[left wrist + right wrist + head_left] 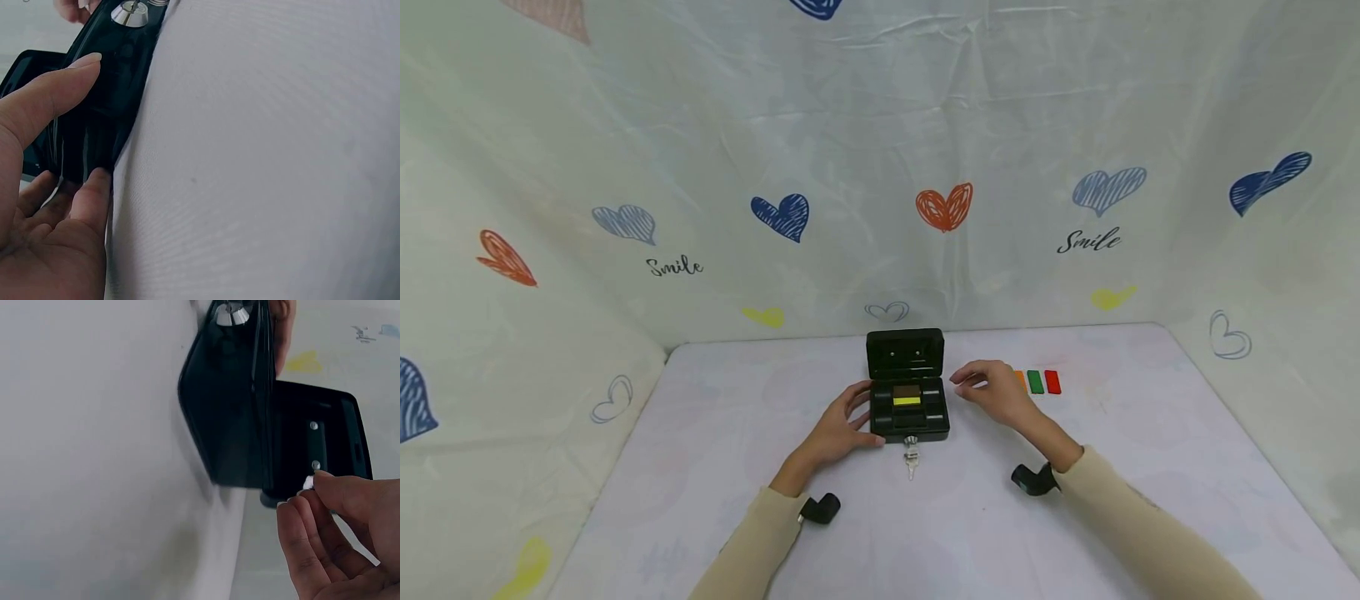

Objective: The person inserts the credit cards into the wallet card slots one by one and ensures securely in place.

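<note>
A black cash box (pixel 910 429) stands with its lid (pixel 906 354) raised. A brown piece (pixel 906 390) and a yellow strip (pixel 907 401) lie in its middle compartment. My left hand (pixel 838 429) grips the box's left side, thumb at the front corner and fingers along the side wall. Keys (pixel 912 458) hang from the front lock (pixel 130 14). My right hand (pixel 996 393) hovers off the box's right side, thumb and fingertips drawn together. A small pale spot (pixel 308 482) shows between those fingertips in the right wrist view; whether they hold it I cannot tell.
To the right of the right hand lie a green strip (pixel 1035 382) and a red strip (pixel 1053 382), with an orange strip (pixel 1021 379) partly hidden behind the hand. A white cloth covers the table (pixel 737 400). A heart-printed curtain (pixel 850 125) hangs behind its far edge.
</note>
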Tool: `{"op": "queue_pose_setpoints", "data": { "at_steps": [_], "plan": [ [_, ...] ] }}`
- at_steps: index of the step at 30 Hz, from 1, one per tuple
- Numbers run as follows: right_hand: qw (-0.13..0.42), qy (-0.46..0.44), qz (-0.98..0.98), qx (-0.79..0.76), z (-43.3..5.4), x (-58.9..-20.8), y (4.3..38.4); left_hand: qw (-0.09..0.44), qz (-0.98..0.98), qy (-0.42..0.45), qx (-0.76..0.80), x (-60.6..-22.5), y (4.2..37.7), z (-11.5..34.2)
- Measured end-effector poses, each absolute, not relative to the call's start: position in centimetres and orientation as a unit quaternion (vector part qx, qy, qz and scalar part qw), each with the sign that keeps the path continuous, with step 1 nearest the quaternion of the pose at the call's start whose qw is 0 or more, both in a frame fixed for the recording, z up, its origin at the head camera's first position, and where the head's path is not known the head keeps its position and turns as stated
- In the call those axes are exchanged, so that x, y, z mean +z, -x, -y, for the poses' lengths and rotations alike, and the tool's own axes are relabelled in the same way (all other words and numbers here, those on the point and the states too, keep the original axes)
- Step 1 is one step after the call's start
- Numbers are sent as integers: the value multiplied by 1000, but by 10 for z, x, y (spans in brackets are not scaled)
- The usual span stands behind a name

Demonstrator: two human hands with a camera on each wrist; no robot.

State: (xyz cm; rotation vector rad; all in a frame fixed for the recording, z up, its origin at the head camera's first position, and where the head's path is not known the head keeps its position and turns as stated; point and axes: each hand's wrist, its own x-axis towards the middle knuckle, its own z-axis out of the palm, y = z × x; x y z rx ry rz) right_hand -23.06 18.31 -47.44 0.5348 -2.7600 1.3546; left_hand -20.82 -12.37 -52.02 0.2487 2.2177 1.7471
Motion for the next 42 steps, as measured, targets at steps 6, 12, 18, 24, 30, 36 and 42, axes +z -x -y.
{"op": "queue_pose_setpoints", "data": {
  "at_steps": [6,12,18,24,30,36,42],
  "plan": [
    [0,-196,873,446,-164,-473,229,153,-774,-83,608,-519,208,123],
    [-5,-214,866,451,-145,-473,231,154,-774,-81,609,-520,208,123],
    [-9,-236,864,445,-128,-469,234,156,-771,-87,612,-519,207,124],
    [-35,-233,867,438,-118,-466,234,160,-766,-94,616,-518,207,125],
    [-56,-243,873,419,-113,-465,236,162,-759,-102,623,-519,207,126],
    [-70,-257,874,406,-110,-463,237,161,-756,-105,625,-520,207,126],
    [-74,-273,880,382,-108,-462,239,159,-756,-103,627,-520,207,126]
  ]
}}
